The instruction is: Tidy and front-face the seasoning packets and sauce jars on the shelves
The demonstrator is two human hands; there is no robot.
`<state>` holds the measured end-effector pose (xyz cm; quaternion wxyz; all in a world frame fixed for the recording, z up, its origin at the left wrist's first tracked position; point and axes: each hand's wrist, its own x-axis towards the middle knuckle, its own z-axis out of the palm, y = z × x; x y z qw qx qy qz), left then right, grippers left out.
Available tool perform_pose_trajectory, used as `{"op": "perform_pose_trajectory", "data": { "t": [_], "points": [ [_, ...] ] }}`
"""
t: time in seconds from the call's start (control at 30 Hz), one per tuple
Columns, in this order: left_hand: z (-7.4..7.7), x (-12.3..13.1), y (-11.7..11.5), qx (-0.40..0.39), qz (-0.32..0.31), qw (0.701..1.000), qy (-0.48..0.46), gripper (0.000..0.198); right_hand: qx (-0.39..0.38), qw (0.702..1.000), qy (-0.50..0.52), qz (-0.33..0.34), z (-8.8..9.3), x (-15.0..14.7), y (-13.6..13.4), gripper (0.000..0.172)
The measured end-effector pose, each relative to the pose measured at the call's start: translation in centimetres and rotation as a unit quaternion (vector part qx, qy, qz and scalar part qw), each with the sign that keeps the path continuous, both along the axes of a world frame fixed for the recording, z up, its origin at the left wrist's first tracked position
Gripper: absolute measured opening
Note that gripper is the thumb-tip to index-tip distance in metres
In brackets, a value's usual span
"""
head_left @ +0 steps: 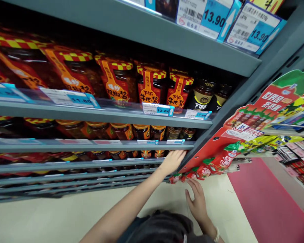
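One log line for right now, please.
left hand: at jar shelf, grip hidden | right hand: open, just under red packets

The left hand [173,161] reaches to the right end of a low shelf [91,165], under rows of sauce jars [152,87] with red-and-yellow checked lids; whether it grips anything cannot be told. The right hand [197,199], fingers spread and holding nothing, hovers just below red packets [205,170] hanging on a display strip [253,111]. A red mat [266,202] covers the floor to the right.
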<state>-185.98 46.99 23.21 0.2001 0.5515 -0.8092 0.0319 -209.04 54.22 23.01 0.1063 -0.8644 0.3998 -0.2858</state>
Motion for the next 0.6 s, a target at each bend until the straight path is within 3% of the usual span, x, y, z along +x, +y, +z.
{"op": "perform_pose_trajectory", "data": {
  "t": [0.07, 0.1, 0.17, 0.27, 0.4, 0.5, 0.6],
  "points": [
    [-3.7, -0.4, 3.3, -0.012, -0.142, 0.989, -0.030, 0.034, -0.003, 1.000, 0.013, 0.016, -0.1, 0.5, 0.0, 0.045],
    [-5.7, -0.5, 4.6, 0.030, -0.163, 0.985, -0.043, 0.033, -0.006, 0.999, 0.021, 0.025, -0.1, 0.7, 0.0, 0.046],
    [-9.4, -0.3, 5.8, 0.103, -0.084, 0.990, -0.046, 0.029, -0.006, 0.999, 0.035, 0.038, 0.0, 0.7, 0.0, 0.047],
    [-12.8, 0.3, 4.1, 0.137, 0.073, 0.987, -0.030, 0.037, -0.004, 0.999, 0.036, 0.029, -0.1, -0.1, 0.3, 0.044],
    [-13.8, 0.3, -1.1, 0.192, 0.172, 0.966, -0.005, 0.045, 0.006, 0.999, 0.037, -0.007, -0.8, -2.2, 1.6, 0.042],
    [-13.9, 0.1, -3.7, 0.234, 0.188, 0.954, 0.007, 0.040, 0.023, 0.998, 0.049, -0.030, -1.3, -3.4, 2.6, 0.042],
    [-14.0, 0.5, -4.6, 0.268, 0.176, 0.947, 0.014, 0.034, 0.034, 0.997, 0.051, -0.045, -1.5, -3.9, 3.0, 0.042]
  ]
}}
